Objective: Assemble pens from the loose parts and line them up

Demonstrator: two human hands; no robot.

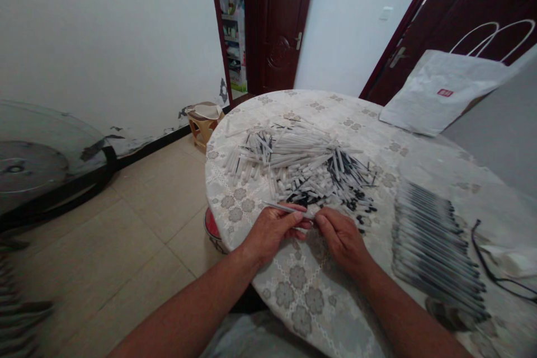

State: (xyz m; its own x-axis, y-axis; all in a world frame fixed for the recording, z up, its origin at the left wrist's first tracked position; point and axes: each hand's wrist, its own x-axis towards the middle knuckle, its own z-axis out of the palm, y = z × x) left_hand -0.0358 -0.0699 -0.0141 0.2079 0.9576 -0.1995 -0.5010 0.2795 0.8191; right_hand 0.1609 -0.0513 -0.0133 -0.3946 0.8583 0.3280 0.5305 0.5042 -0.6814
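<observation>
My left hand (272, 232) is closed around a slim pen (279, 207), whose thin grey end sticks out to the left past the fingers. At the pen's other end my right hand (342, 235) is pinched, its fingertips hiding what is there. Just beyond both hands spreads a heap of whitish pen tubes (300, 145) mixed with dark thin pieces. Small black pieces (363, 201) lie at the heap's near right edge. Off to the right, a neat row of pens (432, 246) with dark ends lies side by side.
A patterned cloth covers the round table (293, 291). A white paper bag (444, 89) stands at the back right. Glasses (486, 268) lie beyond the pen row. On the floor are a stool (203, 120) and, at left, a fan (37, 162). Dark red doors (277, 22) stand behind.
</observation>
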